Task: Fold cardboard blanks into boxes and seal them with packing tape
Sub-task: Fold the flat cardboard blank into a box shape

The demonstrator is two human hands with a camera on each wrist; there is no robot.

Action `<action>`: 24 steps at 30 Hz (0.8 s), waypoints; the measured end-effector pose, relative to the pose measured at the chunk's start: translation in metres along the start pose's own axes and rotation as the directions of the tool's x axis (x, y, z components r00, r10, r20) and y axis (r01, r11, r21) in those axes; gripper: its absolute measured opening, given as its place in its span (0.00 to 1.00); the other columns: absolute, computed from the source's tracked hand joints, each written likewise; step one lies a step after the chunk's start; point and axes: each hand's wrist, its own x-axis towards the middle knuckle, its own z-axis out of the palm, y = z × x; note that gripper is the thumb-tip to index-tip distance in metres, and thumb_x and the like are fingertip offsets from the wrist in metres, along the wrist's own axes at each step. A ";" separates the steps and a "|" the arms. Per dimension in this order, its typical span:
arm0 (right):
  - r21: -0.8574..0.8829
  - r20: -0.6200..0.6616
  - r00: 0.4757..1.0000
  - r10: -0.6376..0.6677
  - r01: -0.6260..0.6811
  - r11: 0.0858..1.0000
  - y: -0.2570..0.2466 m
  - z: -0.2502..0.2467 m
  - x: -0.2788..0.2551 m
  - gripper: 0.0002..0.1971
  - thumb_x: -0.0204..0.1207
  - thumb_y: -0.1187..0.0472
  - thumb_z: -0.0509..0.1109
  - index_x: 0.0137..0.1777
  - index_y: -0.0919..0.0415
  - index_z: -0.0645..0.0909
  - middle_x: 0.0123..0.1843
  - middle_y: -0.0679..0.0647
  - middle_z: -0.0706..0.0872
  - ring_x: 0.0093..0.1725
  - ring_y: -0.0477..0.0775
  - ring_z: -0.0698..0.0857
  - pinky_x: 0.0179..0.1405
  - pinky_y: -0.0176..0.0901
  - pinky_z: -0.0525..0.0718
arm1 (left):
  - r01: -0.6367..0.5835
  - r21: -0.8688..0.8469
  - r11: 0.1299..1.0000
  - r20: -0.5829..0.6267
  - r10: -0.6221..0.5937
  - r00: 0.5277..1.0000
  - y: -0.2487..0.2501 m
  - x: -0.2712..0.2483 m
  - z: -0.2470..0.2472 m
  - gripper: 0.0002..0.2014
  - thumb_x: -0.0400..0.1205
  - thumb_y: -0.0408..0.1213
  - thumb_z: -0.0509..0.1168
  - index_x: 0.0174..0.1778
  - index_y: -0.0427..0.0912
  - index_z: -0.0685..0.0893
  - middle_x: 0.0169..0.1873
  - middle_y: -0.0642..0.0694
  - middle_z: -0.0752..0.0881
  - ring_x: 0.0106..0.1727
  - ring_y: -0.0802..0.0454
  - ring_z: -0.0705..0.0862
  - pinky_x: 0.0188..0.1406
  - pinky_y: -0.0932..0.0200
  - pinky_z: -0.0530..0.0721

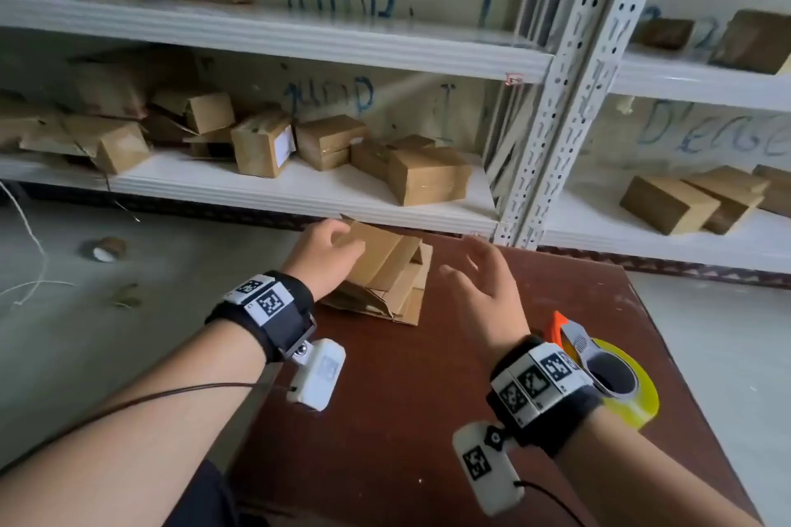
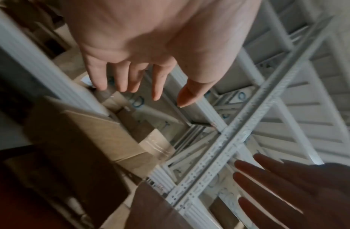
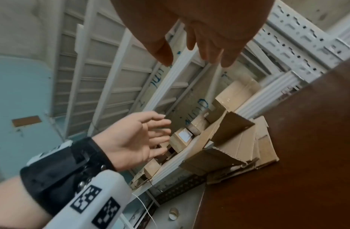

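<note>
We cannot tell whether the left hand (image 1: 327, 257) touches the cardboard blanks (image 1: 391, 274) at the table's (image 1: 428, 398) far edge, and the right wrist half hides the tape dispenser (image 1: 608, 372).

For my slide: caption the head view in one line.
Both hands, left and right, reach open toward cardboard blanks on a brown table.

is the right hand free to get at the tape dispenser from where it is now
Probably yes: the right hand is open and holds nothing, and the tape dispenser lies uncovered on the table just beside that wrist.
</note>
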 end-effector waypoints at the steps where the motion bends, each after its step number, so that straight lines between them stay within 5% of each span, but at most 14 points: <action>1: 0.020 0.007 0.999 0.044 -0.044 0.999 0.002 0.013 0.009 0.26 0.85 0.66 0.72 0.82 0.58 0.73 0.76 0.47 0.78 0.78 0.45 0.76 0.68 0.25 0.76 | 0.047 -0.042 0.998 -0.019 -0.048 0.999 -0.008 0.004 -0.005 0.29 0.77 0.53 0.69 0.75 0.50 0.79 0.73 0.47 0.80 0.66 0.50 0.78 0.72 0.48 0.77; 4: 0.009 0.086 0.958 0.273 -0.275 0.961 0.013 0.051 0.035 0.27 0.85 0.65 0.73 0.82 0.64 0.72 0.70 0.54 0.83 0.64 0.48 0.83 0.52 0.24 0.80 | 0.257 -0.132 0.957 0.005 -0.258 0.966 -0.032 0.015 -0.008 0.39 0.81 0.50 0.70 0.88 0.45 0.64 0.82 0.43 0.72 0.77 0.42 0.76 0.79 0.45 0.73; 7: -0.061 0.155 0.887 0.435 -0.431 0.900 0.032 0.090 0.055 0.31 0.82 0.58 0.77 0.81 0.65 0.71 0.64 0.56 0.84 0.53 0.51 0.82 0.38 0.35 0.78 | 0.383 -0.140 0.913 0.038 -0.381 0.924 -0.060 0.030 -0.008 0.44 0.84 0.49 0.72 0.91 0.42 0.54 0.87 0.41 0.66 0.84 0.39 0.69 0.82 0.43 0.70; 11: -0.151 0.087 0.895 0.437 -0.422 0.894 0.062 0.111 0.072 0.36 0.75 0.60 0.83 0.79 0.62 0.69 0.67 0.57 0.83 0.61 0.57 0.86 0.57 0.45 0.87 | 0.352 -0.079 0.933 0.015 -0.352 0.936 -0.075 0.037 -0.008 0.42 0.81 0.42 0.77 0.88 0.40 0.64 0.81 0.43 0.75 0.80 0.40 0.76 0.82 0.43 0.73; 14: -0.144 0.034 0.914 0.405 -0.396 0.907 0.060 0.099 0.074 0.32 0.76 0.59 0.84 0.77 0.53 0.74 0.67 0.51 0.83 0.59 0.54 0.88 0.47 0.39 0.88 | 0.283 -0.061 0.957 -0.043 -0.286 0.957 -0.072 0.038 -0.008 0.36 0.80 0.39 0.79 0.82 0.40 0.73 0.72 0.45 0.81 0.73 0.41 0.82 0.77 0.44 0.79; 17: -0.163 0.026 0.955 0.296 -0.288 0.944 0.053 0.074 0.069 0.27 0.73 0.50 0.86 0.68 0.55 0.81 0.63 0.50 0.89 0.56 0.49 0.89 0.39 0.31 0.86 | 0.224 -0.140 0.965 -0.070 -0.235 0.969 -0.061 0.033 -0.010 0.41 0.77 0.42 0.81 0.85 0.46 0.69 0.67 0.42 0.82 0.68 0.45 0.82 0.75 0.46 0.79; 21: -0.204 0.031 0.986 0.162 -0.152 0.967 0.026 0.031 0.044 0.30 0.78 0.51 0.82 0.79 0.57 0.80 0.66 0.49 0.88 0.63 0.49 0.87 0.62 0.40 0.84 | 0.187 -0.294 0.937 0.045 -0.182 0.982 -0.037 0.019 -0.002 0.30 0.79 0.43 0.80 0.77 0.49 0.80 0.64 0.48 0.85 0.62 0.48 0.85 0.59 0.51 0.82; 24: -0.440 0.048 0.996 0.078 -0.049 0.896 0.010 0.005 0.017 0.44 0.75 0.51 0.84 0.88 0.41 0.66 0.82 0.55 0.72 0.83 0.60 0.71 0.81 0.55 0.74 | 0.162 -0.372 0.914 0.080 -0.142 0.987 -0.018 0.006 0.010 0.20 0.83 0.43 0.76 0.71 0.49 0.86 0.64 0.47 0.88 0.56 0.49 0.86 0.48 0.53 0.81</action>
